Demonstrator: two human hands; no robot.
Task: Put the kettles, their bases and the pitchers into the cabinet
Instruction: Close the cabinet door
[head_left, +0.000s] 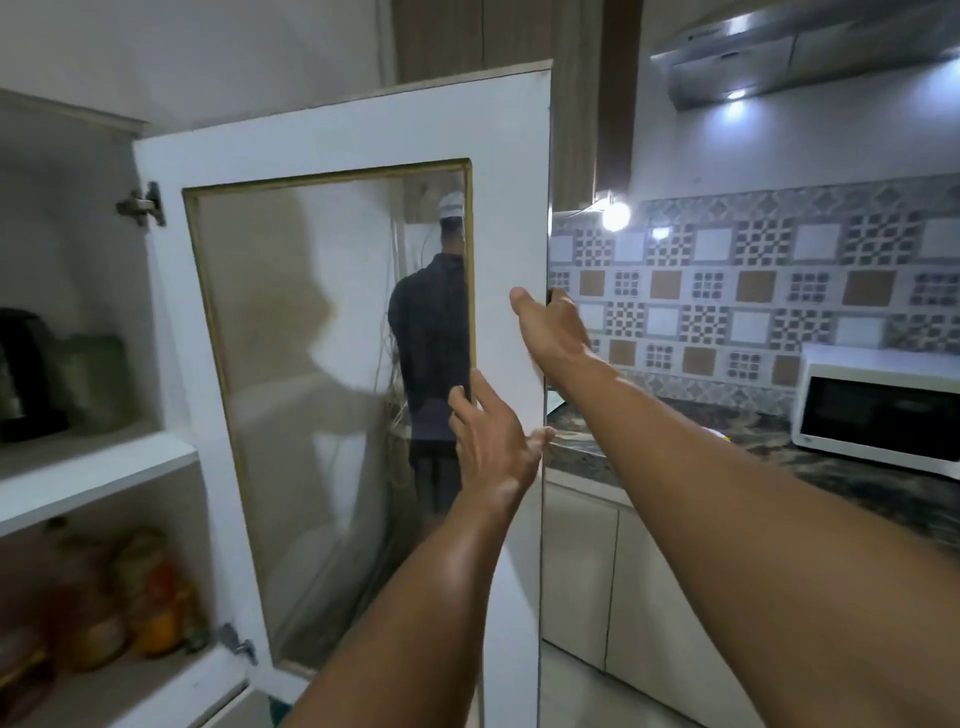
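Observation:
The white cabinet door (353, 130) with a glass pane stands open in front of me. My right hand (550, 325) grips its free edge, fingers wrapped around the far side. My left hand (493, 441) lies flat against the door's frame lower down, fingers apart, holding nothing. Inside the cabinet, on the upper shelf (93, 467) at the left, stands a black kettle (21, 364) on its base, with a green pitcher (93, 379) beside it.
The lower shelf holds several blurred jars (104, 597). A white microwave (878, 405) sits on the dark stone counter (623, 436) at the right, under a patterned tile wall. A person's reflection shows in the door's glass pane (332, 395).

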